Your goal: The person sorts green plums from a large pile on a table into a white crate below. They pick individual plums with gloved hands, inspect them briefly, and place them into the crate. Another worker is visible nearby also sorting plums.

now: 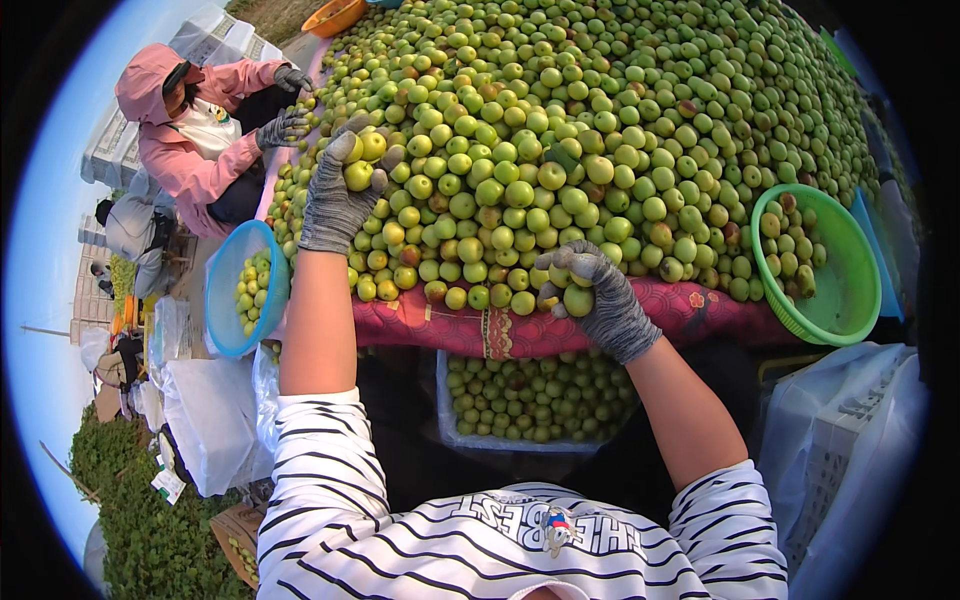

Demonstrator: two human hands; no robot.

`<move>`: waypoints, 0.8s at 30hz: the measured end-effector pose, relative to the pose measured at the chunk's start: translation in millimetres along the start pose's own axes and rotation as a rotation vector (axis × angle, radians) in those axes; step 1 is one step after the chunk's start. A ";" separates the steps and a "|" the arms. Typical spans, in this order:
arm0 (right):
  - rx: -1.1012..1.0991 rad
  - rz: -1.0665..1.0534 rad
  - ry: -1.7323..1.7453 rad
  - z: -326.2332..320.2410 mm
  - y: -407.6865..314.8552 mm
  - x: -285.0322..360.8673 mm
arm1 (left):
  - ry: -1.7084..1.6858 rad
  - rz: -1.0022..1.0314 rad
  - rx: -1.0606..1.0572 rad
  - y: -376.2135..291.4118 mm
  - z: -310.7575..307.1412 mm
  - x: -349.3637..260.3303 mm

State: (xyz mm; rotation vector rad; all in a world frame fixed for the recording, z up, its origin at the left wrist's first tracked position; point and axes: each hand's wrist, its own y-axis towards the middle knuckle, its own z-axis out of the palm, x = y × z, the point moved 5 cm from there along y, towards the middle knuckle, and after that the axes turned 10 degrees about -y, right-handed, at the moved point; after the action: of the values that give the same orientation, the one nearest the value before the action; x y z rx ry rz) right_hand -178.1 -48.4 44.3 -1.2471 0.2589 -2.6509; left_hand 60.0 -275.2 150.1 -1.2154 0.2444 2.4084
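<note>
A broad heap of round green fruit [540, 150], some with brown patches, fills the surface before me. My left hand [337, 196], in a grey knit glove, is raised over the heap's left part and cups several yellow-green fruits [360, 175]. At the near edge, my right hand [604, 304], gloved alike, has its fingers curled around a green fruit [578, 300]. A red patterned cloth [450, 326] hangs along the front edge. Beneath it, in front of my body, a lined crate [517, 444] is full of the same fruit.
A blue plastic basket [280, 289] with fruit stands at the left, a green one [862, 262] at the right. Across the left corner another person [195, 142] in a pink jacket handles fruit. Plastic-wrapped crates [832, 442] stand at right; a white-covered stack [214, 420] is at left.
</note>
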 end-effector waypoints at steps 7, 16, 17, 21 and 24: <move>0.150 0.257 -0.639 -2.4 -28.8 10.3 | 1.857 0.140 0.295 -83.3 52.9 120.7; 0.610 0.755 -2.148 -63.6 -74.4 -80.4 | 1.357 0.208 0.542 -174.8 85.3 172.2; 0.630 0.817 -2.205 -77.8 -74.1 -91.4 | 1.261 0.097 0.702 -198.5 86.2 198.6; 0.515 0.848 -2.231 -126.5 -74.4 -117.6 | 1.530 -0.530 0.588 -248.8 31.2 269.9; 0.380 0.777 -2.224 -138.6 -74.3 -122.2 | 1.685 -0.644 0.533 -255.8 -1.5 284.1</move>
State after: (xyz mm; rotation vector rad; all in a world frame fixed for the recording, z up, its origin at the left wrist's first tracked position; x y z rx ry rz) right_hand -217.0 64.3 -115.3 -2.2067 -0.1470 0.1288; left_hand 27.5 36.5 -68.8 -2.1770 0.7200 0.2913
